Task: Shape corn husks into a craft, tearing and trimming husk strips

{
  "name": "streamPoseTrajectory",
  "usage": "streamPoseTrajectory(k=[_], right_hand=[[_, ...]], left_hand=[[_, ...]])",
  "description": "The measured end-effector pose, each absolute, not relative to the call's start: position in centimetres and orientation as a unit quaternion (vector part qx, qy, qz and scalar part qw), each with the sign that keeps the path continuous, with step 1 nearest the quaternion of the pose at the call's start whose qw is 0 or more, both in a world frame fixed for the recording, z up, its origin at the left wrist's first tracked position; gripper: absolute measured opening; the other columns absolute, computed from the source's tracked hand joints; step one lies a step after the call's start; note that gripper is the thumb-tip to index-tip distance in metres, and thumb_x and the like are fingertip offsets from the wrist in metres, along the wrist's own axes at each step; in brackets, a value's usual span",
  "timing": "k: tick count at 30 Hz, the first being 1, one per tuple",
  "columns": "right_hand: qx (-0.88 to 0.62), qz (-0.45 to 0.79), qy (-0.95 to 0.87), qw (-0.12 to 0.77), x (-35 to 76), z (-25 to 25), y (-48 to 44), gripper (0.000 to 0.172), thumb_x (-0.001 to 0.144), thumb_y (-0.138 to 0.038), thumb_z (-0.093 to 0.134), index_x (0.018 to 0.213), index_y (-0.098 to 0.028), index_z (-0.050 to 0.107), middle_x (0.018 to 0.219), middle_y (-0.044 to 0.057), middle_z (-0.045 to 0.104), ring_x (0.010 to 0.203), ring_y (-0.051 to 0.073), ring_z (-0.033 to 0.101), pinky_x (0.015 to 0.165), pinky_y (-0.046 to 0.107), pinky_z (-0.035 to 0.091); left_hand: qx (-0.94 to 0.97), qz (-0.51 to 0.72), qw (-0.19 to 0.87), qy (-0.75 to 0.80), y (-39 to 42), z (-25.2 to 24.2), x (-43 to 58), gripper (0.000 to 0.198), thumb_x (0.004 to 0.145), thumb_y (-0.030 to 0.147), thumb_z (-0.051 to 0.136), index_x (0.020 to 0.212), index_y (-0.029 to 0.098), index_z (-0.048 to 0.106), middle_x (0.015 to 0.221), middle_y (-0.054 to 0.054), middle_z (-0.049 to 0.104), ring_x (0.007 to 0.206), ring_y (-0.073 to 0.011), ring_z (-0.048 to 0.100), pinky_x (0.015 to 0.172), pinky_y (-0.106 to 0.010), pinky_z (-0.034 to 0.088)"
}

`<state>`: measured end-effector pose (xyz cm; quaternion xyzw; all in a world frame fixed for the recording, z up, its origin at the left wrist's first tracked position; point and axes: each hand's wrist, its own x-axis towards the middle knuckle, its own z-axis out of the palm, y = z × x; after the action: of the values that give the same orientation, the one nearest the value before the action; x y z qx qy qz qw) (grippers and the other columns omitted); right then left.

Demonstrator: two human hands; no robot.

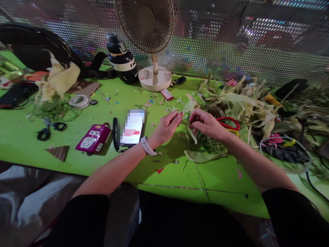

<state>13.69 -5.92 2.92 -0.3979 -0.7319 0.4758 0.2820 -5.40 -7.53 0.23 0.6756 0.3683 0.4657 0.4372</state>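
Note:
My left hand, with a white band on its wrist, is closed in a pinch above the green table. What it pinches is too small to make out. Close by on the right, my right hand is curled, thumb against fingers, and its grip is hidden too. Below and beside it lie thin green strands, a pale dried husk leaf and a tool with red loop handles. A big heap of dried husks spreads to the right. Left of my left hand is a phone with its screen lit.
A fan and a black bottle stand at the back, before a perforated metal panel. Scissors, a purple box and a black bag are on the left. Paper scraps litter the green table.

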Motion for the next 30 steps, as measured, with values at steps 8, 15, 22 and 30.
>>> streamPoseTrajectory(k=[8,15,22,30], right_hand=[[-0.442,0.458,-0.727,0.258,13.8,3.3,-5.8,0.011,0.075,-0.016,0.039,0.078,-0.022,0.046,0.056,-0.005,0.043,0.05,0.012,0.039,0.049,0.025,0.033],[-0.429,0.286,-0.822,0.242,13.7,3.6,-6.3,0.016,0.079,-0.034,0.055,0.084,-0.019,0.055,0.064,-0.002,0.05,0.059,0.013,0.046,0.058,0.027,0.036],[-0.416,0.243,-0.835,0.265,13.8,2.9,-6.5,0.015,0.082,-0.028,0.056,0.085,-0.017,0.065,0.061,-0.002,0.054,0.056,0.01,0.044,0.057,0.025,0.034],[-0.374,0.61,-0.645,0.27,14.3,3.1,-5.5,0.013,0.078,-0.03,0.06,0.079,-0.017,0.058,0.047,-0.011,0.038,0.039,0.004,0.026,0.039,0.021,0.021]], left_hand=[[0.714,0.431,0.37,0.409,-7.3,0.1,-5.6,0.035,0.097,0.05,0.042,0.08,0.02,0.045,0.068,0.003,0.045,0.062,-0.0117,0.039,0.061,-0.027,0.033],[0.703,0.423,0.409,0.4,-7.3,0.2,-5.6,0.035,0.095,0.051,0.045,0.078,0.02,0.046,0.069,0.003,0.043,0.062,-0.0115,0.038,0.059,-0.027,0.033],[0.701,0.431,0.426,0.377,-7.1,0.2,-5.6,0.034,0.095,0.05,0.047,0.08,0.02,0.048,0.067,0.004,0.041,0.06,-0.0109,0.035,0.058,-0.026,0.031],[0.72,0.407,0.447,0.34,-7.0,0.9,-6.1,0.035,0.094,0.049,0.05,0.078,0.018,0.049,0.065,0.004,0.039,0.059,-0.0095,0.035,0.055,-0.025,0.03]])
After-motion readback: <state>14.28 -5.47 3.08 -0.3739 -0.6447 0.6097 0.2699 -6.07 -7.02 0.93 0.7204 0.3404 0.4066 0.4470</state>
